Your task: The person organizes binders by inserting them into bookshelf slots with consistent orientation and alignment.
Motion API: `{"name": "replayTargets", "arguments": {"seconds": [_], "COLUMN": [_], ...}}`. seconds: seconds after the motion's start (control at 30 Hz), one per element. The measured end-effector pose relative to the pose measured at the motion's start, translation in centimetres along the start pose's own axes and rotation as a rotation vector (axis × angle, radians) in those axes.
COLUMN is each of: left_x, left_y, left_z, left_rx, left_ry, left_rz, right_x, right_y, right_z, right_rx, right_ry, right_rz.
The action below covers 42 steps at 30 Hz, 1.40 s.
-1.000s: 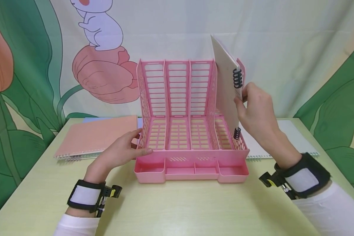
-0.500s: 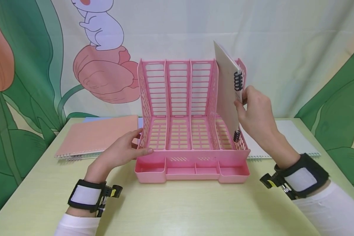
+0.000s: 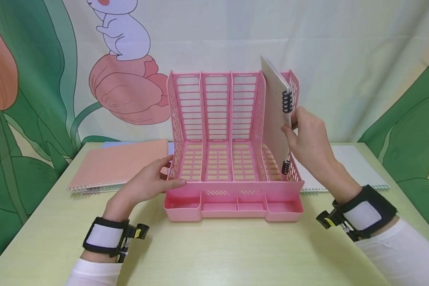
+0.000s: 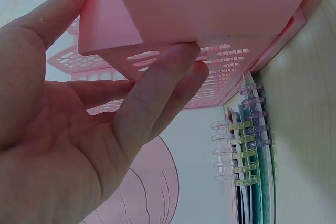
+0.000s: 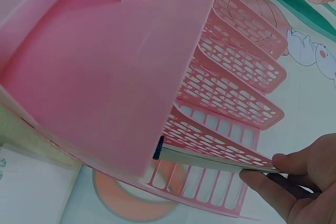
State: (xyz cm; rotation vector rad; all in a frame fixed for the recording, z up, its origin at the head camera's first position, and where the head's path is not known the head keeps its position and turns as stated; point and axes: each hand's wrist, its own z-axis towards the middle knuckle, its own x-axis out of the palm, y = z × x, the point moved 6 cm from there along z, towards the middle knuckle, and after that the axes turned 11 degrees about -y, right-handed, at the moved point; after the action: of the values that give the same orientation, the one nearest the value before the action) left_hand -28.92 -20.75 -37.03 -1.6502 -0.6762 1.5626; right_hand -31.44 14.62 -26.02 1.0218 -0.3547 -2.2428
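Note:
A pink file organizer (image 3: 234, 186) with several upright slots and a front tray stands on the table. My right hand (image 3: 309, 133) pinches a spiral notebook (image 3: 274, 115) with a pale cover and black coil rings by its bound edge. The notebook is in the rightmost slot, tilted, its top corner above the dividers. In the right wrist view, thumb and fingers of the right hand (image 5: 299, 179) clasp the thin notebook (image 5: 210, 160) beside a perforated divider. My left hand (image 3: 148, 182) holds the organizer's left front corner, thumb on the front wall, fingers (image 4: 170, 80) against the perforated side.
Left of the organizer lies a stack of spiral notebooks, an orange one (image 3: 125, 163) on top and a blue one (image 3: 111, 144) beneath. A white spiral notebook (image 3: 357, 167) lies at the right, partly behind the right arm. A printed curtain (image 3: 214, 31) hangs behind the table.
The right hand and notebook have moved down in the rightmost slot, so the notebook's top corner now sits lower. The left hand keeps its place on the organizer.

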Motion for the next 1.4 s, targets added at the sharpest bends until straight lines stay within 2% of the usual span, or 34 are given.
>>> {"name": "replayTargets", "arguments": {"seconds": [0.4,0.8,1.4], "left_x": [0.0,0.0,0.0], "left_y": [-0.1,-0.2,0.0], "left_z": [0.0,0.0,0.0], "left_rx": [-0.003,-0.013,-0.003], "left_ry": [0.004,-0.001,0.008], "left_rz": [0.003,-0.001,-0.008], "right_x": [0.9,1.7,2.8], "right_y": [-0.9,-1.5,-1.9], "right_z": [-0.3,-0.7,-1.5], "right_rx": [0.011,0.005,-0.029], "right_ry": [0.031,0.066,0.115], "right_rz": [0.012,-0.022,-0.049]}}
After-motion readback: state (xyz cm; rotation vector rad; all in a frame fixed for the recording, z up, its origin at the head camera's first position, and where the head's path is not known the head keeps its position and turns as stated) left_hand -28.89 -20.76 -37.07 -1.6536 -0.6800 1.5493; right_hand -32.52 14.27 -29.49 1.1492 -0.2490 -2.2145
